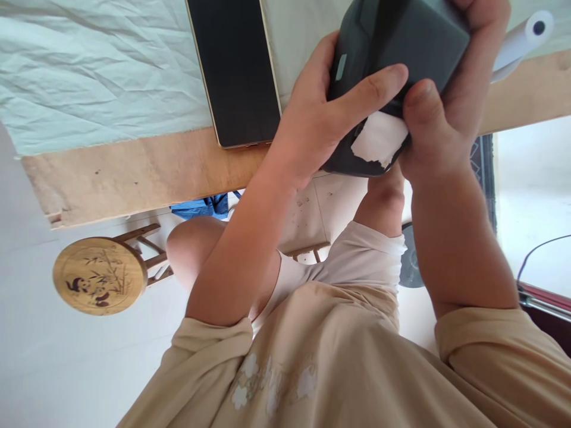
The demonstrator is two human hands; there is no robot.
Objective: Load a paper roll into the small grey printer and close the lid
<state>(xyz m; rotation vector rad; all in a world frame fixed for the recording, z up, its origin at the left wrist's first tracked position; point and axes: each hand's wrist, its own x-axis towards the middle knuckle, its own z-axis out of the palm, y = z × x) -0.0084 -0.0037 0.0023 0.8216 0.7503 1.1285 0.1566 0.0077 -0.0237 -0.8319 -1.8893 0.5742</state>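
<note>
Both my hands hold up a black box-shaped device [401, 44] at the top of the head view, above the table's front edge. My left hand [328, 110] grips its left side, thumb laid across the near face. On the other side, my right hand [439, 131] wraps the right side, its thumb pressing near the lower edge. A torn white paper label [381, 138] is stuck on the face below my left thumb. The device's upper end is cut off by the frame, and my palms hide part of its sides.
A smartphone [238, 71] with a dark screen lies on the table left of my hands. The table has a bare wooden edge [134, 172] and a pale green cloth [98, 65]. A white paper roll [520, 44] lies at right. A round wooden stool [100, 276] stands lower left.
</note>
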